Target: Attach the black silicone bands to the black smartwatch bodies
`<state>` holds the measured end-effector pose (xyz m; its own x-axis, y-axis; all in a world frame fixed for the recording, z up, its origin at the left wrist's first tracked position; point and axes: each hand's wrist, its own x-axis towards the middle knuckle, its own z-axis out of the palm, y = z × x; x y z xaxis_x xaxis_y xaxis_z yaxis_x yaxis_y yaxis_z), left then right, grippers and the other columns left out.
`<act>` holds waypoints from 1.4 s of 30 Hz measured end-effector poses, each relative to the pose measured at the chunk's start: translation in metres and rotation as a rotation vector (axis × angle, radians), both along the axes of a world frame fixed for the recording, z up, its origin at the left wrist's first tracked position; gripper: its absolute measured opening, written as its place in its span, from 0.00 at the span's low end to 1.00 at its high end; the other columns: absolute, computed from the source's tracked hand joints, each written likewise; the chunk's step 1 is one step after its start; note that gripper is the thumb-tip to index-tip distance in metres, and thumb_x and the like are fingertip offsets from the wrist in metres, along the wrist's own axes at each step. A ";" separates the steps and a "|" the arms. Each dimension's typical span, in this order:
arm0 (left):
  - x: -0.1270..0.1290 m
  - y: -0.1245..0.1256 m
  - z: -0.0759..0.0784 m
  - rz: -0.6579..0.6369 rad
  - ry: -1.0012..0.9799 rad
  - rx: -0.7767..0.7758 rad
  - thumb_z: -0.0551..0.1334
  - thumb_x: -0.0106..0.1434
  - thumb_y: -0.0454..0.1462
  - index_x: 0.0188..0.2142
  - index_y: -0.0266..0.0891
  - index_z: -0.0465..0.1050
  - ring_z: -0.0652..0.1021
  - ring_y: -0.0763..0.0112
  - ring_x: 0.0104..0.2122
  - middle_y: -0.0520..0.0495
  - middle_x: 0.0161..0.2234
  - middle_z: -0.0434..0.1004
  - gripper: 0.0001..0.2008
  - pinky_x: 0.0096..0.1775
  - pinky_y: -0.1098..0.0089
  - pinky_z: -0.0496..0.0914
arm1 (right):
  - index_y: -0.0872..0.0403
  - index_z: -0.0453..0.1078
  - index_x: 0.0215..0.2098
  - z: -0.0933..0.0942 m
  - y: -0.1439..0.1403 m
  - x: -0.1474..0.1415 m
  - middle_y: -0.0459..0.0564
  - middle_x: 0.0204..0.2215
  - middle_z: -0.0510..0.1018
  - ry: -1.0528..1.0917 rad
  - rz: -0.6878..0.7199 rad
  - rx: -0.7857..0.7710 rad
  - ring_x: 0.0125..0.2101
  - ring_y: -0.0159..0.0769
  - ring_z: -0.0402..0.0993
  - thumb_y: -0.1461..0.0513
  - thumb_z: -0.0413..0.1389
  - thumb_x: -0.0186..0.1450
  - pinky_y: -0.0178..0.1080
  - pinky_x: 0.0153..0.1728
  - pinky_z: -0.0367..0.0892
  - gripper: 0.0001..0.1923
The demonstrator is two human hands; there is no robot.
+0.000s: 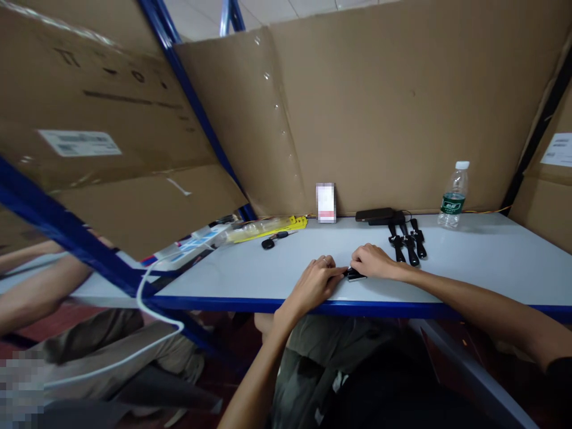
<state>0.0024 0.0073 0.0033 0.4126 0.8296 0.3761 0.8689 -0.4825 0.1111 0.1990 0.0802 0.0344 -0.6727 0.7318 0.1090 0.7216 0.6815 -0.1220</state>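
My left hand (316, 281) and my right hand (372, 261) meet near the front edge of the white table (469, 262). Between their fingertips lies a small black object (354, 274), flat on the table; both hands pinch or press it. What it is cannot be made out. A ring shows on my left hand. Several black strap-like pieces (407, 241) lie just behind my right hand.
A black phone-like slab (378, 214), a plastic water bottle (453, 195), a small white card (326, 202), a car key (270, 241) and a yellow packet (268, 228) sit toward the back. Cardboard sheets wall the table. Another person's arm (40, 286) and a white cable (147, 298) are at left.
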 end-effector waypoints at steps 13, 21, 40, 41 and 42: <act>0.006 -0.003 0.007 0.040 -0.004 -0.013 0.60 0.71 0.36 0.56 0.49 0.78 0.74 0.61 0.44 0.43 0.41 0.75 0.16 0.46 0.63 0.67 | 0.53 0.76 0.31 -0.009 0.010 0.015 0.50 0.27 0.80 0.064 0.147 0.090 0.27 0.35 0.69 0.57 0.48 0.73 0.37 0.29 0.47 0.20; 0.006 -0.004 0.007 0.033 -0.013 -0.018 0.58 0.71 0.36 0.56 0.48 0.77 0.74 0.61 0.43 0.43 0.41 0.75 0.16 0.46 0.62 0.68 | 0.53 0.74 0.28 -0.006 0.010 0.016 0.49 0.24 0.77 0.112 0.140 0.039 0.25 0.33 0.65 0.56 0.49 0.73 0.37 0.28 0.47 0.20; 0.001 -0.001 0.002 0.005 -0.015 -0.019 0.57 0.71 0.35 0.55 0.46 0.78 0.73 0.61 0.42 0.43 0.40 0.73 0.16 0.45 0.62 0.67 | 0.51 0.79 0.44 0.007 0.027 0.030 0.43 0.26 0.78 0.249 0.367 -0.206 0.27 0.30 0.69 0.60 0.63 0.64 0.33 0.30 0.55 0.10; 0.001 -0.001 0.002 0.005 -0.019 -0.019 0.57 0.71 0.35 0.55 0.46 0.78 0.73 0.61 0.42 0.42 0.40 0.73 0.16 0.45 0.62 0.67 | 0.52 0.79 0.44 0.006 0.027 0.030 0.42 0.26 0.77 0.253 0.374 -0.209 0.27 0.30 0.69 0.60 0.63 0.64 0.33 0.30 0.55 0.10; 0.001 -0.001 0.002 0.004 -0.022 -0.018 0.57 0.71 0.35 0.54 0.46 0.78 0.73 0.61 0.42 0.42 0.40 0.73 0.16 0.45 0.62 0.67 | 0.52 0.78 0.44 0.006 0.027 0.029 0.42 0.25 0.77 0.256 0.379 -0.212 0.26 0.30 0.69 0.60 0.63 0.65 0.33 0.30 0.55 0.10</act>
<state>0.0036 0.0067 0.0054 0.4006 0.8381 0.3704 0.8682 -0.4764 0.1388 0.2282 0.1077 0.0402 -0.8666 0.4650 0.1808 0.3569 0.8310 -0.4267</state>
